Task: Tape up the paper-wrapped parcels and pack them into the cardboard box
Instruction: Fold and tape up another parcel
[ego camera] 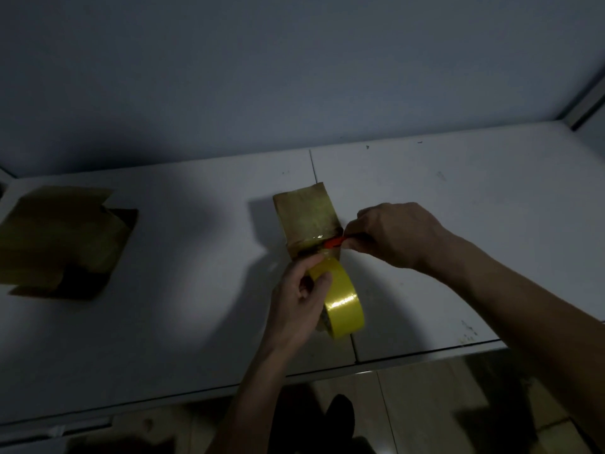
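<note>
A brown paper-wrapped parcel [306, 214] lies on the white table [183, 257], shiny tape over its top. My left hand [299, 299] grips a yellow tape roll [343, 299] at the parcel's near end, a strip running from roll to parcel. My right hand [393, 235] holds an orange cutter [334, 242] whose tip touches the tape at the parcel's near right edge. An open cardboard box [65, 240] stands at the far left of the table, flaps up, its inside dark.
The table's near edge [294, 375] runs across below my hands, with tiled floor [425, 404] beneath. A grey wall [294, 77] rises behind the table. A seam [314, 168] divides the tabletop by the parcel.
</note>
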